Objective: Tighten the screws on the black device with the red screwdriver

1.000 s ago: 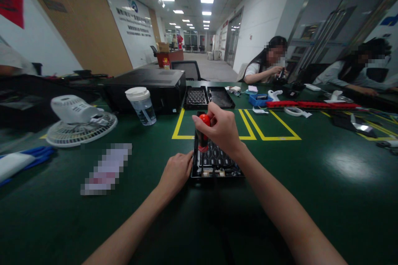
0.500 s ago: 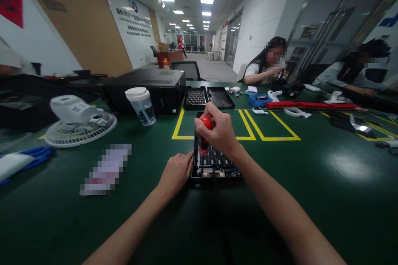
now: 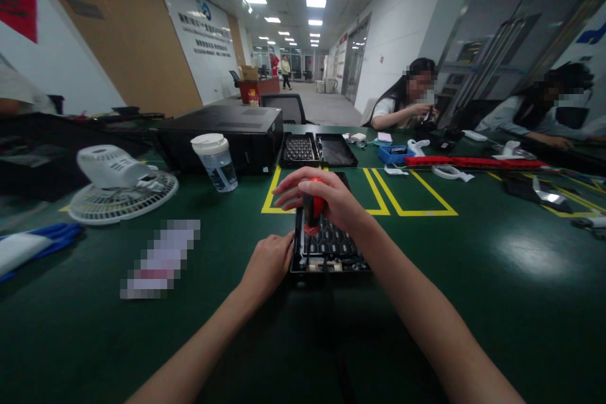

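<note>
A black device (image 3: 331, 246) with a patterned inner panel lies flat on the green table in front of me. My right hand (image 3: 326, 199) holds a red-handled screwdriver (image 3: 312, 208) upright over the device's left part, palm on top of the handle and fingers reaching left. My left hand (image 3: 267, 262) rests closed against the device's left edge and steadies it. The screwdriver's tip is hidden by the device's edge.
A white desk fan (image 3: 118, 183) lies at the left, a lidded plastic cup (image 3: 215, 161) and a black box (image 3: 227, 132) behind it. Two black trays (image 3: 317, 148) sit beyond yellow tape lines (image 3: 407, 192). Two people sit at the far right with red strips (image 3: 473, 161).
My right hand has shifted from a fist round the screwdriver handle to lying over its top with fingers stretched left, and has dropped a little. The left hand has stayed put.
</note>
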Action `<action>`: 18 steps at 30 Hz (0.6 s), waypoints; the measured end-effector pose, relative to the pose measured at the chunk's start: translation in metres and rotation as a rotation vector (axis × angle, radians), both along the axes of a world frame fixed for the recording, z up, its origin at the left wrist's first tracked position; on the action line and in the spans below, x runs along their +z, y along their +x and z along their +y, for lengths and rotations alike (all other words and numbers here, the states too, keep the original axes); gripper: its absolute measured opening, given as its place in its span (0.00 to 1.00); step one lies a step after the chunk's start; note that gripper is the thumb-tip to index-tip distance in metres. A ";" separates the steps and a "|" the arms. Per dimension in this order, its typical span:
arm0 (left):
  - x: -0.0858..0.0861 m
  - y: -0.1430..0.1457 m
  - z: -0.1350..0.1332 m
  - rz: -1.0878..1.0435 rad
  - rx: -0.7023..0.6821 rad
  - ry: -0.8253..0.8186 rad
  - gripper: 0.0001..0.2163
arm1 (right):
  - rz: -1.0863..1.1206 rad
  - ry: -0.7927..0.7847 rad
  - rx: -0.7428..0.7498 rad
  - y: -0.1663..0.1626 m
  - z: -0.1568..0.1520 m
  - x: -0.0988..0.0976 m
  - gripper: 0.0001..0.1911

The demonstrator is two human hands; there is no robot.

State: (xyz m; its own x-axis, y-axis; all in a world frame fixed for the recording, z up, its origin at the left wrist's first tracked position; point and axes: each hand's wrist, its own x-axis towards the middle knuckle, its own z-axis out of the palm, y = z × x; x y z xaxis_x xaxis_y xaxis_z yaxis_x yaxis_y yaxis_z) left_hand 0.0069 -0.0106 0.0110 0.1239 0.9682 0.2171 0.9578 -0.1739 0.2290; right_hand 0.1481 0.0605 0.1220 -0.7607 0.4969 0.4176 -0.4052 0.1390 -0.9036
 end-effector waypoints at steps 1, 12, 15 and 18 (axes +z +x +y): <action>0.000 0.000 0.000 -0.001 -0.001 0.003 0.16 | 0.021 -0.028 0.032 0.000 0.000 0.000 0.10; 0.000 0.000 -0.001 0.008 0.009 -0.016 0.16 | 0.135 -0.067 -0.008 -0.003 0.007 -0.011 0.10; 0.000 0.001 -0.001 0.003 0.008 -0.008 0.16 | 0.139 -0.052 -0.003 -0.003 0.005 -0.010 0.12; -0.001 0.000 0.000 -0.001 0.007 -0.012 0.16 | 0.143 -0.027 0.006 -0.004 0.004 -0.010 0.11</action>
